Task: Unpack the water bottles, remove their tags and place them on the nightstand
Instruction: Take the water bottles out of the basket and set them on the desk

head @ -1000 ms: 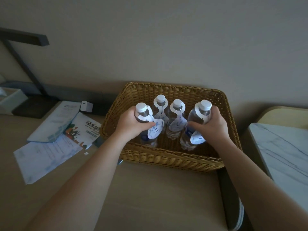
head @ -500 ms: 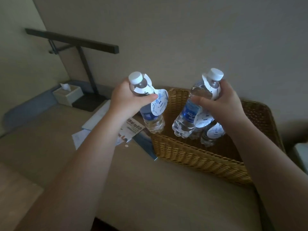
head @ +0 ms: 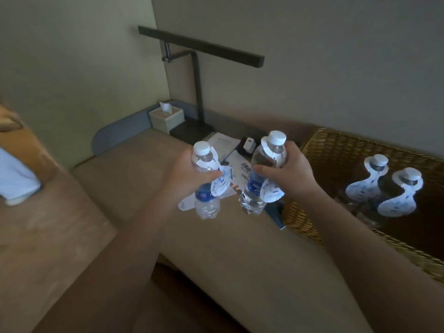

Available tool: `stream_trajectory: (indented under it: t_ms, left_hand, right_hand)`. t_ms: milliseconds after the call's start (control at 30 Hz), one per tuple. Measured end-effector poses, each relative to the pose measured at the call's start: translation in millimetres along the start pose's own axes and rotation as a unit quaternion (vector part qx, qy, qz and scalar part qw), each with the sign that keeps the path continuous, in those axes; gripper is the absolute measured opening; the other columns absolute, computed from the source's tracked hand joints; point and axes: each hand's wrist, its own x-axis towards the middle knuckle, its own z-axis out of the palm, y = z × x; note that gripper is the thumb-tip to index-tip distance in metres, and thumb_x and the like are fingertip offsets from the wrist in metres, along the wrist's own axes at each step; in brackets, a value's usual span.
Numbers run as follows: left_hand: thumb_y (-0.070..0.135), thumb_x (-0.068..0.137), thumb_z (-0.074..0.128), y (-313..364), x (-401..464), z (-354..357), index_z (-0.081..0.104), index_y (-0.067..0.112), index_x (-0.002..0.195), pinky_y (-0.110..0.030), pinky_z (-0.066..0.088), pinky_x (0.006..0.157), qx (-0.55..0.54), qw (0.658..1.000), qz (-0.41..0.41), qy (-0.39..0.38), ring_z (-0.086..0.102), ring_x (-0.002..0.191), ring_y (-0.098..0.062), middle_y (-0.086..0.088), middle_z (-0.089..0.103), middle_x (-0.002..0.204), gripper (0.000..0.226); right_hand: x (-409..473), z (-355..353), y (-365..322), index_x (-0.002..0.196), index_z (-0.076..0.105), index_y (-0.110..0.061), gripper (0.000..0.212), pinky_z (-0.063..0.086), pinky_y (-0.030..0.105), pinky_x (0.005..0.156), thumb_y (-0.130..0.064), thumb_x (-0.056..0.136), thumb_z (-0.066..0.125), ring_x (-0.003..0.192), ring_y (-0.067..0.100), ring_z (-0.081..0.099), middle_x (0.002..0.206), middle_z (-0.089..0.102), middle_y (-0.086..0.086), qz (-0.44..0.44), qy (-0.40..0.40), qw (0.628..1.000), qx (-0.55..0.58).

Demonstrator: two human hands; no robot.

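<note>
My left hand grips a clear water bottle with a white cap, a blue label and a white paper tag hanging from its neck. My right hand grips a second water bottle of the same kind, its tag still on the neck. Both bottles hang upright in the air above the beige desk top, left of the wicker basket. Two more tagged bottles stand inside the basket.
Papers and a leaflet lie on the desk under the held bottles, with a small white charger behind them. A black desk lamp and a tissue box stand at the back corner by the wall. A lower brown surface lies at left.
Both hands lifted a bottle each out of the basket and carried them to the left, clear of the basket. The view has swung left with them.
</note>
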Motion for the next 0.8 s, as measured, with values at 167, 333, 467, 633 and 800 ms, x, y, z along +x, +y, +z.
stream_trajectory:
  t_ms: [167,333,467,633,800]
  left_hand:
    - [0.040,0.059,0.087,-60.4,-3.4,1.9,0.059,0.023,0.111,-0.044,0.053,0.090,0.015,0.999,-0.039,0.003,0.064,0.099,-0.015,0.007,0.068,0.106,0.062]
    - [0.039,0.060,0.087,-94.0,0.2,3.3,0.057,0.028,0.107,-0.037,0.054,0.085,0.012,0.998,-0.054,0.006,0.065,0.095,-0.007,0.014,0.068,0.099,0.057]
    - [0.043,0.059,0.087,-104.9,7.7,-1.7,0.056,0.031,0.105,-0.037,0.055,0.085,0.011,0.999,-0.050,0.011,0.064,0.093,-0.003,0.016,0.067,0.099,0.057]
    - [0.039,0.062,0.087,-107.1,8.8,-4.8,0.056,0.027,0.109,-0.039,0.055,0.086,0.008,0.999,-0.033,-0.001,0.063,0.097,-0.004,0.014,0.067,0.103,0.057]
    - [0.035,0.061,0.089,-108.5,4.3,-3.7,0.054,0.025,0.123,-0.043,0.052,0.093,-0.025,0.999,-0.031,0.003,0.060,0.110,-0.011,0.009,0.065,0.118,0.072]
  right_hand:
    - [1.1,64.8,31.9,0.122,0.046,-0.028,0.069,0.056,0.036,0.079,-0.040,0.065,0.083,0.101,0.014,0.061,0.111,0.061,-0.010,0.035,-0.005,0.999,-0.021]
    - [4.7,107.8,46.2,0.113,0.040,-0.037,0.066,0.047,0.017,0.068,-0.039,0.063,0.084,0.096,0.008,0.057,0.111,0.058,-0.014,0.036,-0.027,0.998,-0.038]
    - [8.5,126.4,46.8,0.106,0.035,-0.041,0.064,0.036,0.007,0.055,-0.038,0.063,0.084,0.089,0.004,0.056,0.093,0.051,-0.025,0.044,-0.054,0.996,-0.050]
    - [11.1,139.0,48.4,0.117,0.043,-0.031,0.068,0.045,0.014,0.061,-0.036,0.063,0.085,0.094,0.010,0.060,0.110,0.060,-0.008,0.037,-0.058,0.996,-0.056]
    - [11.1,142.6,50.2,0.124,0.041,-0.029,0.074,0.051,0.027,0.078,-0.034,0.065,0.085,0.103,0.014,0.058,0.118,0.057,-0.005,0.045,-0.059,0.996,-0.052]
